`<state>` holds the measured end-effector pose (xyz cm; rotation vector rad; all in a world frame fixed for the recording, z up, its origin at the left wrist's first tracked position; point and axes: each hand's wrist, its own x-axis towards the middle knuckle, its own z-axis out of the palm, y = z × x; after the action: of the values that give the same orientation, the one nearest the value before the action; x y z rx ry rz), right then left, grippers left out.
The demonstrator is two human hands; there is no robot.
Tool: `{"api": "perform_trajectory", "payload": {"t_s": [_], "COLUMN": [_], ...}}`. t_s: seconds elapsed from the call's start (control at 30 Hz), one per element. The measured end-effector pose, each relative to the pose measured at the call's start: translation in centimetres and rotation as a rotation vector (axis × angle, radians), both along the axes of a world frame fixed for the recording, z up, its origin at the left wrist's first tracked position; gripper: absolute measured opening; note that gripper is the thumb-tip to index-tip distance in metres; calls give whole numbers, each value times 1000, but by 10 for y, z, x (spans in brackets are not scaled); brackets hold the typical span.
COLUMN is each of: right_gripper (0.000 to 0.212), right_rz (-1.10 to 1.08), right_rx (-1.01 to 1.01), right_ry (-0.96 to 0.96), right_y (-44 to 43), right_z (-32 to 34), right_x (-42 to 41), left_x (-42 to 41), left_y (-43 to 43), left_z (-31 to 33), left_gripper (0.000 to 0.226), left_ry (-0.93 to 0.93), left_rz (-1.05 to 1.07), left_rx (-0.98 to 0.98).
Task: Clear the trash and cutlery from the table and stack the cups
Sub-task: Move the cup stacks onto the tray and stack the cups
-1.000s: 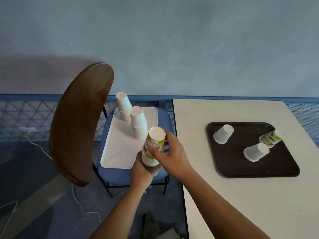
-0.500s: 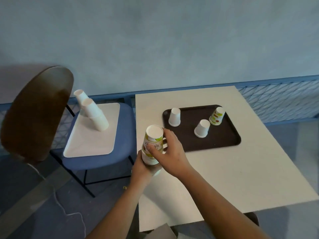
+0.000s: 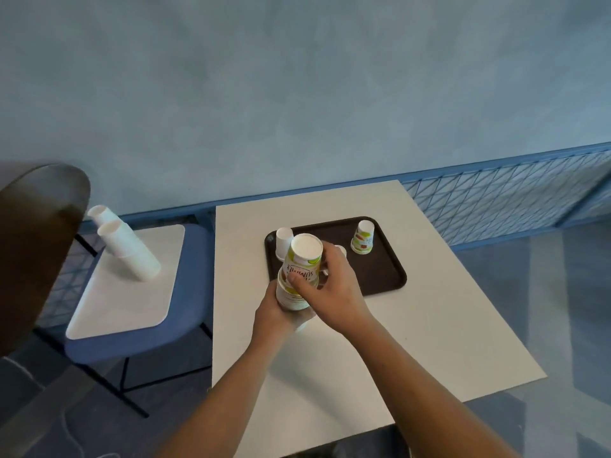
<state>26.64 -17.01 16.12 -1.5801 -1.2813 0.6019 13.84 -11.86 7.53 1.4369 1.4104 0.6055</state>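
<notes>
I hold a short stack of printed paper cups (image 3: pixel 299 272), upside down, over the white table (image 3: pixel 429 325). My left hand (image 3: pixel 276 314) grips the stack from below. My right hand (image 3: pixel 325 287) grips the top cup from the right side. Behind them lies a dark brown tray (image 3: pixel 383 272) with an inverted white cup (image 3: pixel 284 241) at its left end and an inverted printed cup (image 3: pixel 363 237) at its right. A third cup (image 3: pixel 341 249) shows only as a sliver behind my right hand.
A blue chair (image 3: pixel 185 312) with a dark wooden back stands left of the table. On its seat lies a white tray (image 3: pixel 109 312) bearing two leaning stacks of white cups (image 3: pixel 129 252). A blue mesh railing (image 3: pixel 496 206) runs along the wall.
My view and both hands have swung right with the cup stack, from above the chair to above the table, close to the brown tray. Both hands kept their hold.
</notes>
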Motion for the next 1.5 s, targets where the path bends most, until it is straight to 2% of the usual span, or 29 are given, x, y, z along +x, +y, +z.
{"api": "perform_trajectory", "payload": {"t_s": [0.3, 0.63, 0.97, 1.5], "right_gripper": [60, 59, 56, 59], "right_rz": [-57, -73, 51, 116], "right_rx": [-7, -67, -180, -94], "right_ry": [-116, -96, -45, 18], "right_y": [61, 96, 109, 116], "right_z": [19, 17, 1, 6], "right_x": [51, 82, 114, 190], "left_x": [34, 47, 67, 135], "left_y": [66, 92, 88, 69], "left_z": [21, 16, 17, 2], "left_gripper": [70, 68, 68, 71], "left_ry": [-28, -1, 39, 65], "left_rz": [-104, -177, -122, 8], "left_rx": [70, 39, 17, -24]}}
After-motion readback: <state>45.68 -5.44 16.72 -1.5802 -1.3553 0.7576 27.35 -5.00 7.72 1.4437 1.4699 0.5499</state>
